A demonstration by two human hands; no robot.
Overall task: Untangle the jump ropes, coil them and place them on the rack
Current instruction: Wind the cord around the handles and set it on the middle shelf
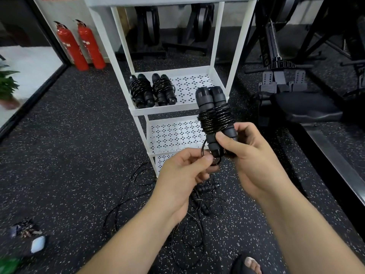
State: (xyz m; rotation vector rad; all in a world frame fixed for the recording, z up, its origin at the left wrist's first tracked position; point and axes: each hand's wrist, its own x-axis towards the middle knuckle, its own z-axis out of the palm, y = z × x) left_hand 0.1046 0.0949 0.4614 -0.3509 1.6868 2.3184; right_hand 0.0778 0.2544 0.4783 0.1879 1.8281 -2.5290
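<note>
Tuck loose cord end under wraps, keep tension so coil stays tight. Right hand (254, 155) grips handles of coiled jump rope (216, 117), held before rack (221, 36). Left hand (183, 171) pinches cord tail. 2 coiled ropes (152, 89) on shelf; tangled ropes (197, 204) on floor.

Left hand (183, 171), right hand (254, 159): bare, nails short, trimmed. Forearms (138, 234) bare to frame edge; sparse fine hairs under left one. Below and right of white perforated metal rack (173, 108): one foot (251, 264), toes bare, in black open-toed slipper (238, 263).
</note>
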